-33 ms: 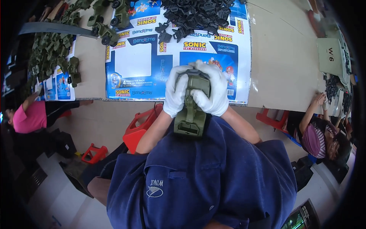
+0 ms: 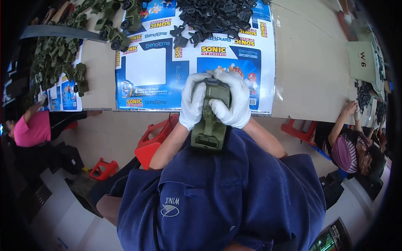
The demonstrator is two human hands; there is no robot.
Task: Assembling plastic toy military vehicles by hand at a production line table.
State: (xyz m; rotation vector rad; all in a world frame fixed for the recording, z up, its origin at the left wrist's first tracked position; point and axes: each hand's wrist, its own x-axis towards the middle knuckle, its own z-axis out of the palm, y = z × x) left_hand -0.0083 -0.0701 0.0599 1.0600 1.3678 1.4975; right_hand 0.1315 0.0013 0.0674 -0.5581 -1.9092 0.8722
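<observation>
Both my hands wear white gloves and grip one olive-green toy vehicle body (image 2: pixel 208 129) at the near edge of the table. My left hand (image 2: pixel 191 102) wraps its left side and my right hand (image 2: pixel 235 102) wraps its right side and top. The toy's lower end hangs over my blue shirt. A pile of black plastic parts (image 2: pixel 217 16) lies further back on a blue printed cardboard sheet (image 2: pixel 155 71).
Assembled green toy vehicles (image 2: pixel 113 33) and a heap of green parts (image 2: pixel 54 58) lie at the back left. The beige table (image 2: pixel 310 71) extends right. Red stools (image 2: pixel 153 140) stand below its edge. One person (image 2: pixel 31 129) sits at the left, another (image 2: pixel 347 146) at the right.
</observation>
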